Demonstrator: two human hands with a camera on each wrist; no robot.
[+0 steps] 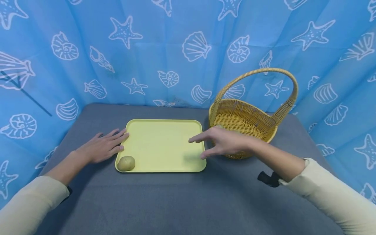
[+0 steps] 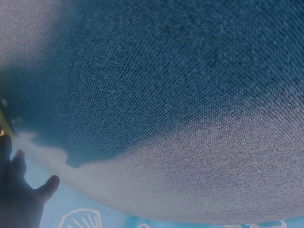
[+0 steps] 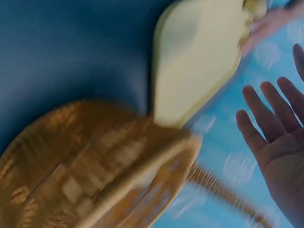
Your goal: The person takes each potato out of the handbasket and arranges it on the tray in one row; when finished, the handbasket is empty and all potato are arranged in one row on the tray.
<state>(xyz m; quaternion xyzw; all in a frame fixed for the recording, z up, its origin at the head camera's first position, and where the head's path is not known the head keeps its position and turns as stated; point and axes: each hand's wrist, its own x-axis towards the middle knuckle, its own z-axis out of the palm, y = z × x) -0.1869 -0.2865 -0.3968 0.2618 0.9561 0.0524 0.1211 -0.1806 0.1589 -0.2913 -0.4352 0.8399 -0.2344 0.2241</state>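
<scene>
Presently, the yellow tray (image 1: 161, 147) is touched at its left rim by the left hand (image 1: 102, 147), whose fingers are extended. A potato (image 1: 126, 163) is set in its near-left corner. The right hand (image 1: 226, 142), thumb and fingers parted wide, is held by its right edge; the wicker basket (image 1: 243, 120) is partly hidden behind.

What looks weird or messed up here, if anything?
A dark slanting streak crosses the blue curtain at the far left; it doesn't match the white seashells. I can't tell whether it's a mark or shadow. The potato sits in the near left corner of the yellow tray, and nothing looks spilled.
</scene>
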